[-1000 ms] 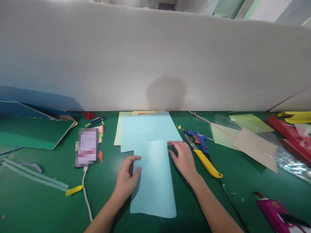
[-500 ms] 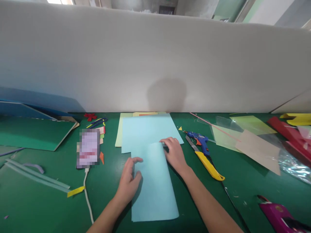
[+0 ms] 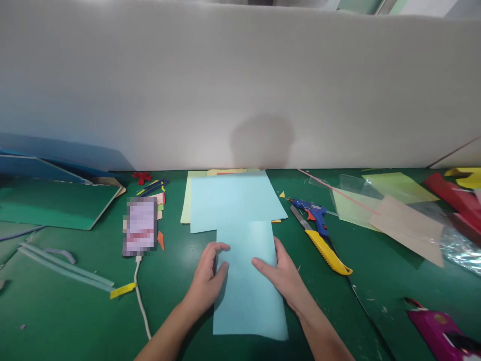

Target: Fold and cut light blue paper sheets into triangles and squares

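Note:
A folded sheet of light blue paper (image 3: 246,296) lies lengthwise in front of me, its lower right corner slightly lifted. My left hand (image 3: 210,273) rests along its left edge, with index finger and thumb apart over the paper. On the other side, my right hand (image 3: 283,276) grips the right edge, its thumb on top and the other fingers mostly hidden behind the edge. Beyond the folded sheet, a wider stack of paper (image 3: 236,198) has light blue on top, with pale green and orange edges showing beneath.
On the right lie a yellow utility knife (image 3: 328,253), a blue glue gun (image 3: 313,210) and a beige sheet (image 3: 409,228). A magenta tool (image 3: 436,326) is near the front right. A phone (image 3: 141,225) with a white cable (image 3: 140,301) lies left; a white panel (image 3: 188,90) stands behind.
My right hand has come down from the paper's top corner to its right edge, thumb now on top. The folded sheet's upper part lies wider and squarer. The left hand stays by the left edge.

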`<state>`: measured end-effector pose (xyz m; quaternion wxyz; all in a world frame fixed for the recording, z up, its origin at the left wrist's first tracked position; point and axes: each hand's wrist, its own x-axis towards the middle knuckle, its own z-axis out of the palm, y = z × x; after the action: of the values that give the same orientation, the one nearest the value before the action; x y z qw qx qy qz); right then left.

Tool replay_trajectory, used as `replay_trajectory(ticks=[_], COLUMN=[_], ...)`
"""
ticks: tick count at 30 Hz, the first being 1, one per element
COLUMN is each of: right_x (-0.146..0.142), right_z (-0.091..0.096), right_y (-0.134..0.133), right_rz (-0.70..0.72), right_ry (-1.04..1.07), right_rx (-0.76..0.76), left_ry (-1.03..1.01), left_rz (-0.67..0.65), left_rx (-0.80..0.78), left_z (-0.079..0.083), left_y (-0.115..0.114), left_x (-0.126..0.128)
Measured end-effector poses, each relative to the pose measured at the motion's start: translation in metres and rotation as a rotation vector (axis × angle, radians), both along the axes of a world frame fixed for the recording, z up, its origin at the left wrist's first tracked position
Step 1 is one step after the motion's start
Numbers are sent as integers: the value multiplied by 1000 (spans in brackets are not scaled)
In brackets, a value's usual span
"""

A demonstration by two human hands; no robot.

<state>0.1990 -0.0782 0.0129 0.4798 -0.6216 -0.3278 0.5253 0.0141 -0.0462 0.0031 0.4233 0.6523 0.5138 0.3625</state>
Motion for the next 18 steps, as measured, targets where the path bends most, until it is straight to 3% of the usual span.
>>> replay_trajectory(ticks=[3,7,18], right_x=[2,0,-7], right_z=[-2,0,0], right_y=[4,7,7], right_rz=[-51,-23,29], right_ry=[-237,-391,-512], right_rx=[13,12,5], left_ry=[13,48,108], left_rz=[52,86,118], left_rx=[-19,9,108], left_z=[-1,-3,0], left_y=[3,6,13], left_x=[0,-3,-9])
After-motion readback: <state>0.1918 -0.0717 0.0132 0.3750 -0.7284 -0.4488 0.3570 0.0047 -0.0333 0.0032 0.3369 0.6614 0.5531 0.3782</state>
